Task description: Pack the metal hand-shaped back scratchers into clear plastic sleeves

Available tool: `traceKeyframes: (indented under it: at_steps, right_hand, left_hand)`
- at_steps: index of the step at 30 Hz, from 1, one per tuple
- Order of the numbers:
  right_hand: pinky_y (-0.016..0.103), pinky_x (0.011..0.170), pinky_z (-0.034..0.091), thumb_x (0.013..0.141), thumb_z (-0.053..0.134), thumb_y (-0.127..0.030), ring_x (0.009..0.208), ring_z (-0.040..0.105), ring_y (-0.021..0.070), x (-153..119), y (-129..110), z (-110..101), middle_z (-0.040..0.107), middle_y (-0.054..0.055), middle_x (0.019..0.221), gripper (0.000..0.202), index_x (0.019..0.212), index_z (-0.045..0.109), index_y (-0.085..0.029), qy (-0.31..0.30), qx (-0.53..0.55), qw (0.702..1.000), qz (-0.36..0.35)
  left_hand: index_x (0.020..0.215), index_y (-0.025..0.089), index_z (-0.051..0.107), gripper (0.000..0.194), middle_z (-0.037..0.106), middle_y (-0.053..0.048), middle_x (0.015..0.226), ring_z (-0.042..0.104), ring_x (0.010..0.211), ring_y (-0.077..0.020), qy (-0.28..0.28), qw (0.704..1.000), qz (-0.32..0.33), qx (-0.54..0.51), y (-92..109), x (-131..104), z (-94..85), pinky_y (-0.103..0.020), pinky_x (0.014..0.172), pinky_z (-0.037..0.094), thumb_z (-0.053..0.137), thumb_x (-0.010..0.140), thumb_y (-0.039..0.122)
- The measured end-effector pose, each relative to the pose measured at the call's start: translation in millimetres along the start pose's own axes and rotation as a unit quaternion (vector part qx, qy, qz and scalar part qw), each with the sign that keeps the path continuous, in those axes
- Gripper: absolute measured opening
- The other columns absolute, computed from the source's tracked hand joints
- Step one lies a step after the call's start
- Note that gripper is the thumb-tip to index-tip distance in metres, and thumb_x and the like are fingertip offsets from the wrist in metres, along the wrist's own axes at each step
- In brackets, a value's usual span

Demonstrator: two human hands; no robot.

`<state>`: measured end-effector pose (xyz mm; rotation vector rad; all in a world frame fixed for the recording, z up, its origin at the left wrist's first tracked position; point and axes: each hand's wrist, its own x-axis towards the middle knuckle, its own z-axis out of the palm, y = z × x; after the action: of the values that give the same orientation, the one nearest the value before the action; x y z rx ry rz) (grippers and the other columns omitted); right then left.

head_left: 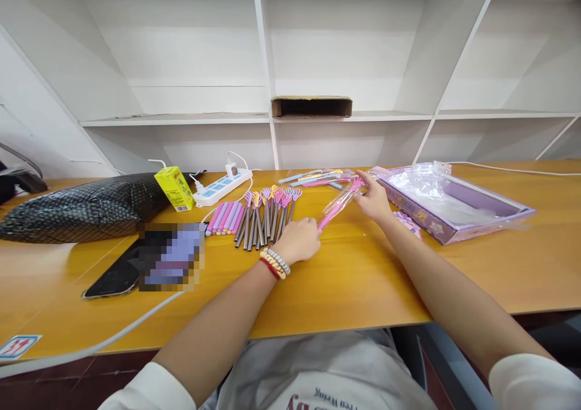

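Observation:
A pink back scratcher [336, 208] with a hand-shaped head lies slantwise between my hands, its upper part inside a clear plastic sleeve. My left hand [299, 240] is closed round its handle end. At the head end, my right hand [374, 199] has its thumb and fingers on the sleeve. Left of my left hand lie several metal-rod back scratchers [267, 219] with colourful claw heads. Beside them is a row of pink and purple handles [226, 218]. Behind my hands is a pile of wrapped back scratchers [313, 178].
To the right sits an open purple box [436, 216] with clear plastic on it. At left are a black wrapped bundle [91, 207], a yellow drink carton [175, 188], a power strip [222, 187] and a black phone [115, 271]. A white cable [131, 323] crosses the table front. White shelves hold a cardboard box [311, 99].

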<state>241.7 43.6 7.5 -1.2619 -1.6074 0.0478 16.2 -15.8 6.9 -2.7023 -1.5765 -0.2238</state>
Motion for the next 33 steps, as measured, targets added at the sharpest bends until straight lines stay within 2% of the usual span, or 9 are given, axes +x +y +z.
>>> traceKeyframes:
  at_steps: [5, 14, 18, 21, 25, 28, 30, 31, 33]
  right_hand:
    - [0.041, 0.094, 0.043, 0.067, 0.057, -0.021, 0.109, 0.054, 0.0249, -1, 4, 4, 0.059, 0.01, 0.12, 0.054, 0.12, 0.055, -0.014, 0.007, 0.038, 0.999, 0.001]
    - [0.044, 0.098, 0.039, 0.07, 0.056, -0.023, 0.117, 0.05, 0.0257, -11, 24, 37, 0.052, 0.012, 0.128, 0.061, 0.129, 0.043, -0.017, -0.077, 0.069, 0.994, 0.047]
    - [0.045, 0.095, 0.041, 0.072, 0.053, -0.022, 0.117, 0.048, 0.0278, -20, 21, 37, 0.046, 0.014, 0.134, 0.072, 0.139, 0.028, -0.016, -0.171, -0.034, 0.985, 0.013]
    - [0.048, 0.092, 0.041, 0.074, 0.049, -0.023, 0.111, 0.052, 0.0322, -24, 10, 33, 0.054, 0.019, 0.123, 0.072, 0.141, 0.025, -0.011, -0.233, -0.169, 0.958, -0.009]
    - [0.055, 0.086, 0.038, 0.079, 0.043, -0.025, 0.102, 0.054, 0.0374, -24, -2, 31, 0.061, 0.022, 0.107, 0.066, 0.14, 0.026, -0.006, -0.219, -0.311, 0.924, -0.036]
    - [0.051, 0.08, 0.042, 0.08, 0.042, -0.023, 0.092, 0.058, 0.0359, -22, 1, 30, 0.064, 0.02, 0.098, 0.063, 0.14, 0.028, -0.007, -0.219, -0.341, 0.913, -0.051]
    - [0.047, 0.075, 0.045, 0.079, 0.041, -0.02, 0.087, 0.059, 0.0338, -22, 10, 31, 0.065, 0.017, 0.093, 0.061, 0.139, 0.031, -0.009, -0.242, -0.332, 0.909, -0.066]
    - [0.046, 0.075, 0.046, 0.079, 0.04, -0.018, 0.088, 0.058, 0.0331, -22, 15, 32, 0.065, 0.017, 0.094, 0.061, 0.138, 0.033, -0.009, -0.248, -0.322, 0.91, -0.075]
    - [0.044, 0.079, 0.046, 0.077, 0.04, -0.015, 0.092, 0.057, 0.0314, -23, 22, 35, 0.064, 0.016, 0.099, 0.059, 0.136, 0.035, -0.009, -0.256, -0.298, 0.915, -0.095]
  left_hand:
    - [0.089, 0.014, 0.062, 0.039, 0.066, -0.013, 0.088, 0.063, 0.079, -0.0271, -0.047, 0.995, 0.092, 0.017, 16, -11, -10.0, -0.037, 0.067, 0.045, 0.029, 0.087, 0.036]
    - [0.073, 0.016, 0.067, 0.037, 0.066, -0.012, 0.075, 0.063, 0.07, -0.0242, -0.116, 0.99, 0.077, -0.001, 8, -13, -23.5, -0.031, 0.058, 0.043, 0.042, 0.076, 0.042]
    - [0.072, 0.016, 0.067, 0.036, 0.066, -0.011, 0.072, 0.064, 0.07, -0.025, -0.159, 0.983, 0.089, -0.02, 8, -16, -26.5, -0.03, 0.054, 0.043, 0.044, 0.074, 0.044]
    - [0.077, 0.016, 0.067, 0.038, 0.066, -0.011, 0.073, 0.065, 0.073, -0.0267, -0.176, 0.981, 0.081, -0.028, 10, -17, -25.3, -0.031, 0.056, 0.045, 0.043, 0.076, 0.045]
    - [0.086, 0.014, 0.067, 0.038, 0.067, -0.014, 0.078, 0.065, 0.076, -0.0271, -0.186, 0.98, 0.041, -0.055, 14, -19, -25.1, -0.035, 0.061, 0.047, 0.039, 0.08, 0.039]
    - [0.084, 0.015, 0.067, 0.036, 0.066, -0.015, 0.076, 0.064, 0.075, -0.0251, -0.186, 0.979, 0.004, -0.081, 14, -27, -35.5, -0.036, 0.062, 0.045, 0.038, 0.083, 0.036]
    - [0.085, 0.017, 0.066, 0.039, 0.065, -0.014, 0.076, 0.062, 0.072, -0.0232, -0.154, 0.98, -0.012, -0.122, 8, -42, -47.4, -0.036, 0.063, 0.044, 0.034, 0.086, 0.041]
    - [0.09, 0.019, 0.064, 0.04, 0.065, -0.013, 0.078, 0.06, 0.072, -0.0214, -0.146, 0.975, -0.021, -0.169, 2, -52, -53.7, -0.035, 0.065, 0.044, 0.033, 0.087, 0.044]
    - [0.086, 0.024, 0.064, 0.038, 0.063, -0.007, 0.074, 0.057, 0.069, -0.0174, -0.181, 0.938, 0.0, -0.294, -13, -76, -64.0, -0.031, 0.065, 0.044, 0.036, 0.085, 0.051]
